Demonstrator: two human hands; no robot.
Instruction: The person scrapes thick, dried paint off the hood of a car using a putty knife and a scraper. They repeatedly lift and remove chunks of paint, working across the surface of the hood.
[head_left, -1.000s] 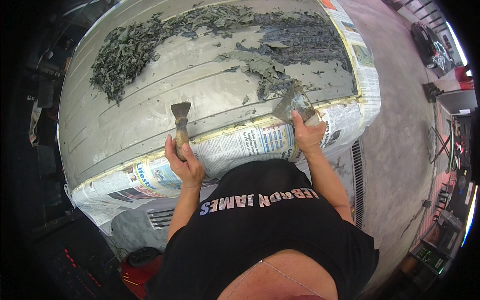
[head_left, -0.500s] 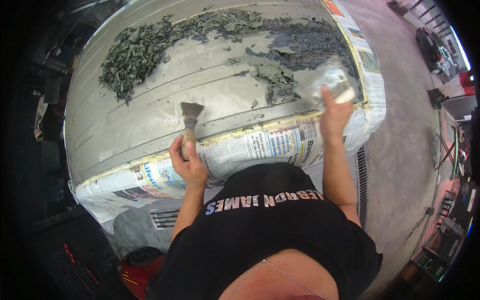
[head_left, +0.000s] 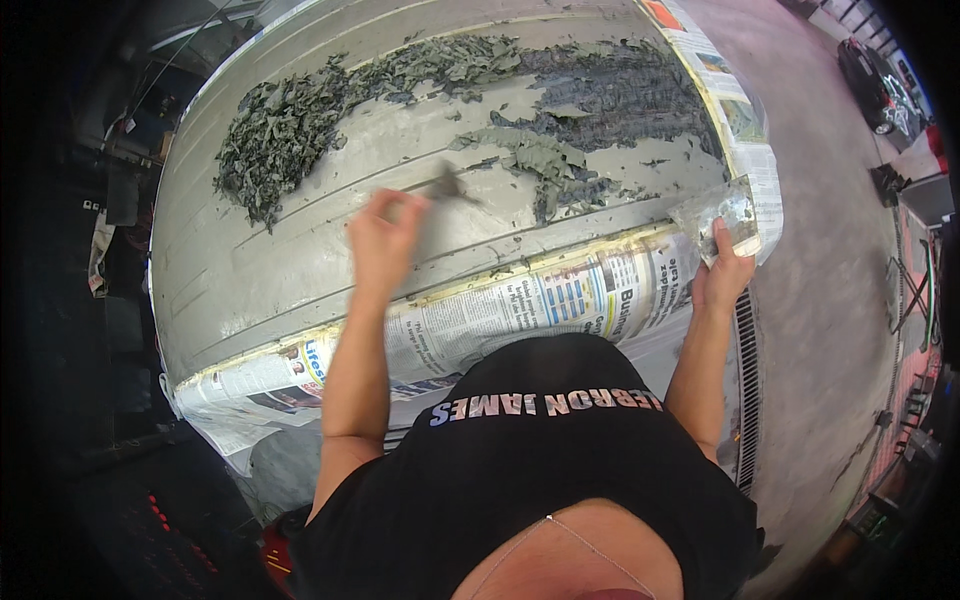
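My left hand (head_left: 382,238), smeared by motion, is closed around a scraper (head_left: 450,184). The scraper's dark blade is over the bare grey metal panel (head_left: 400,145), left of a patch of peeled paint (head_left: 548,160). My right hand (head_left: 724,278) grips a flat, shiny, greyish plate with a pale edge (head_left: 728,212), its exact kind unclear. That plate is over the panel's near right corner, by the newspaper masking. Farther left on the panel lies a heap of dark grey-green paint flakes (head_left: 278,150).
Newspaper masking (head_left: 470,320) is taped along the panel's near and right edges. Wrinkled dark paint (head_left: 635,95) covers the far right part of the panel. Concrete floor (head_left: 810,280) with a drain grate (head_left: 746,390) runs along the right. A dark car (head_left: 875,85) stands beyond.
My left hand has swung up and right with the scraper, from the near edge onto the panel. My right hand has drawn the plate right and nearer, to the corner.
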